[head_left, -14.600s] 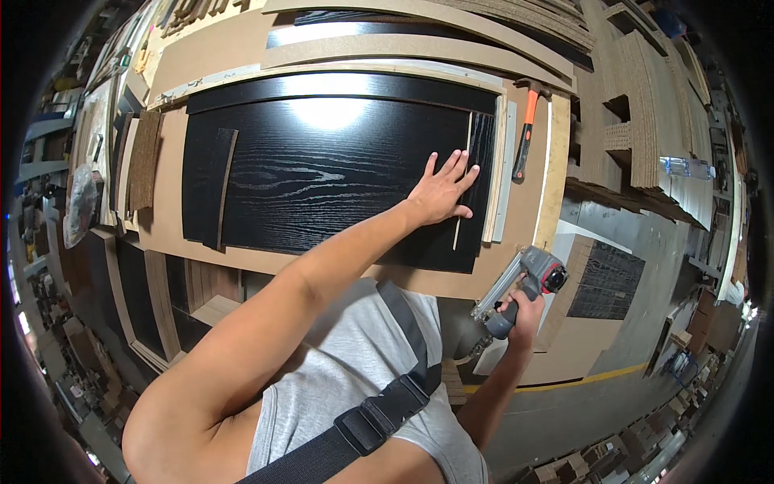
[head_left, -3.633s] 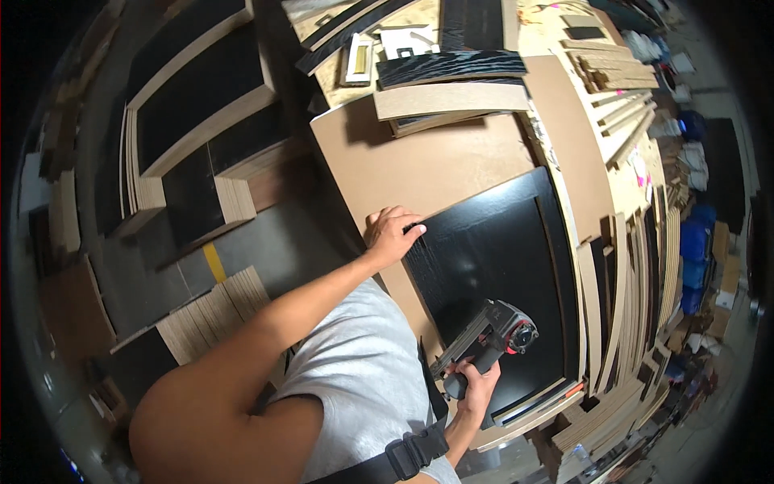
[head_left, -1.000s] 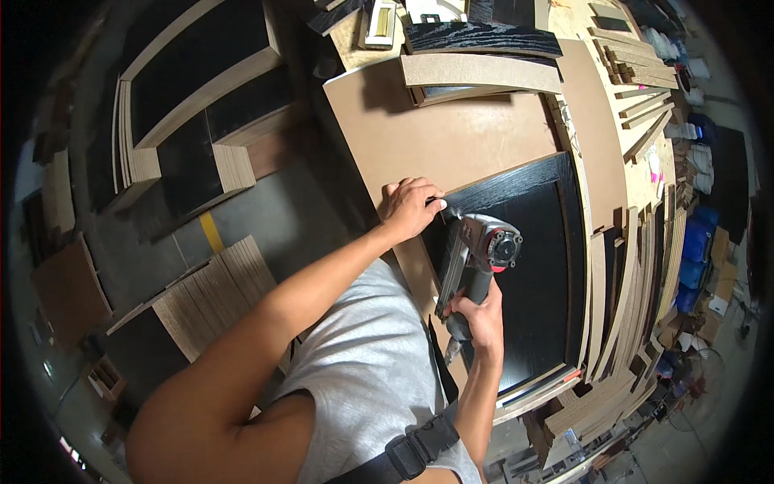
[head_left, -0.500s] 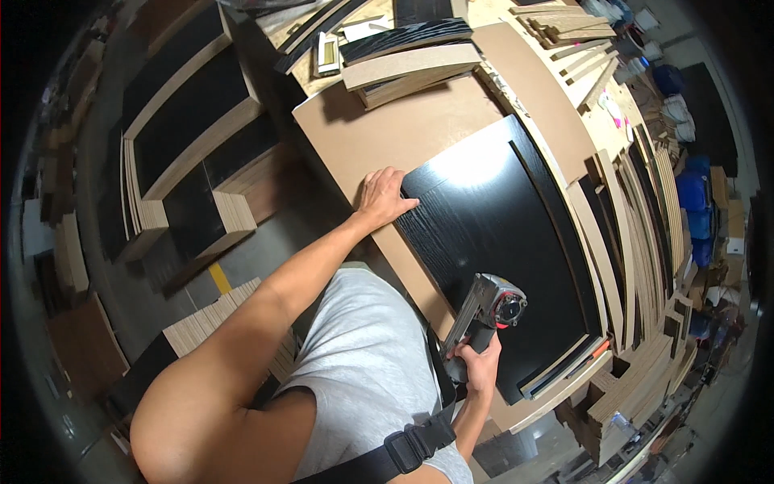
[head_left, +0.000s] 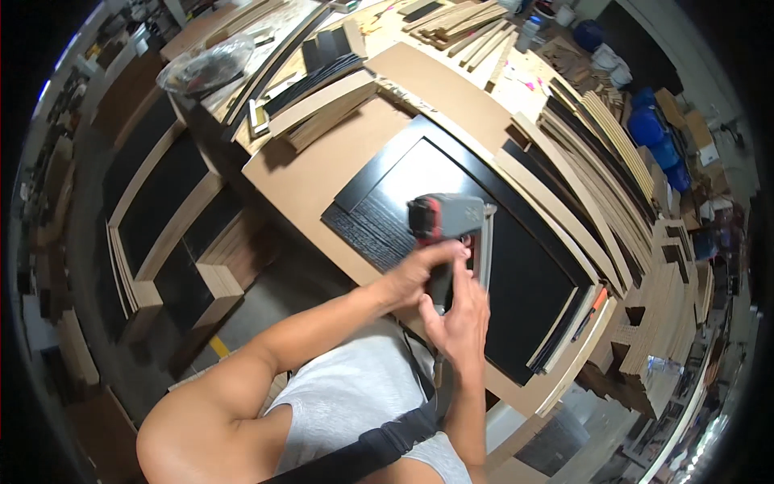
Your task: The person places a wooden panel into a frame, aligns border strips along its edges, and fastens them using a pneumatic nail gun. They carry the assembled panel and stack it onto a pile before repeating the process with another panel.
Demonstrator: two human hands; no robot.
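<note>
Just past L hand (head_left: 413, 273), blurred but seemingly wrapped round it, nail gun (head_left: 453, 216) was over blk panel (head_left: 524, 302). R hand (head_left: 463, 316) alongside, thumb spread. Step prob. a regrip; next move called for firm hold.

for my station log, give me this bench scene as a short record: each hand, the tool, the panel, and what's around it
left hand: at the nail gun's grip, fingers across it, slightly blurred
right hand: close against the grip; how firmly it holds is unclear
tool: nail gun, grey with red trim
panel: black panel, flat on a brown board
beyond right end: orange-and-black handled tool
beyond left end: stacked boards
</note>
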